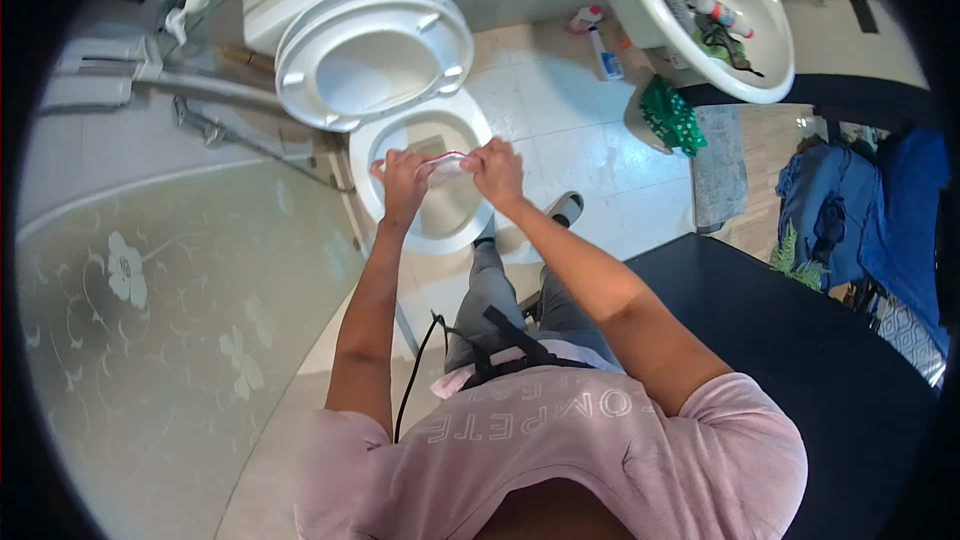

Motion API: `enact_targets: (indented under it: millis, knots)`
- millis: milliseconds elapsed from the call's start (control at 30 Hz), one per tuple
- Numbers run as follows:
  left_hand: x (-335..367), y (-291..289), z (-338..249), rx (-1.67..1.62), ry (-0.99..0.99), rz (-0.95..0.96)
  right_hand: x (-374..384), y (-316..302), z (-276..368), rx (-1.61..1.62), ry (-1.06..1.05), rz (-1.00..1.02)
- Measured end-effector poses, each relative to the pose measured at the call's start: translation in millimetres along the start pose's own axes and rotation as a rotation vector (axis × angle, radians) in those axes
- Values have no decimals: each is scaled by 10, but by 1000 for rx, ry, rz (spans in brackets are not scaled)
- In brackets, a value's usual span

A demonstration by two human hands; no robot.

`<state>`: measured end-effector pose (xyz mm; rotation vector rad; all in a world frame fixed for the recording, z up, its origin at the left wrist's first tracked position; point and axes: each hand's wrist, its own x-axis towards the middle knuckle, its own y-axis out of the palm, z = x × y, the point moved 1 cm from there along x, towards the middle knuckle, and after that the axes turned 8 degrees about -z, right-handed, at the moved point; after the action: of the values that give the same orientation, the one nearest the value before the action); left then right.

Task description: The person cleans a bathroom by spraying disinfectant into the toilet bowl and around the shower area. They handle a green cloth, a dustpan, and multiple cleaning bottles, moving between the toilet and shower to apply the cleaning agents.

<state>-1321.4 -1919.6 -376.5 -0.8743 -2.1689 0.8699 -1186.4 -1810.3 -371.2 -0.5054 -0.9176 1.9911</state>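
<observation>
My left hand (403,183) and my right hand (496,173) are raised over the toilet bowl (440,242). Between them they grip a small, thin white packet with a red edge (449,160), one end in each hand. The packet looks like a sachet, but its kind is not certain from here. Fingers on both sides are closed around its ends. Beneath the hands the white bowl stands uncovered, its seat and lid (298,58) tipped up against the cistern (270,10).
A frosted glass panel with flowers (180,340) stands at left. A white sink (775,70) holding bottles is at upper right. Bottles (606,55) and a green patterned bag (668,118) sit on the floor below it. A dark surface (760,360) lies at right.
</observation>
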Motion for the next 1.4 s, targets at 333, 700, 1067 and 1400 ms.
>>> enact_targets:
  millis: [333,700,1067,1400]
  knots:
    - [968,-217,-1183,7,224,152,-126,-567,-880,324,306,-21]
    - [2517,276,-3745,-50,752,-52,-640,-1703,-2460,404,590,-284]
    - [2426,2927,-4677,148,763,105,-604,-1996,-3721,672,972,-597]
    - [1047,5001,-4031,-272,830,618,-430,-1413,-4310,1021,1243,-803]
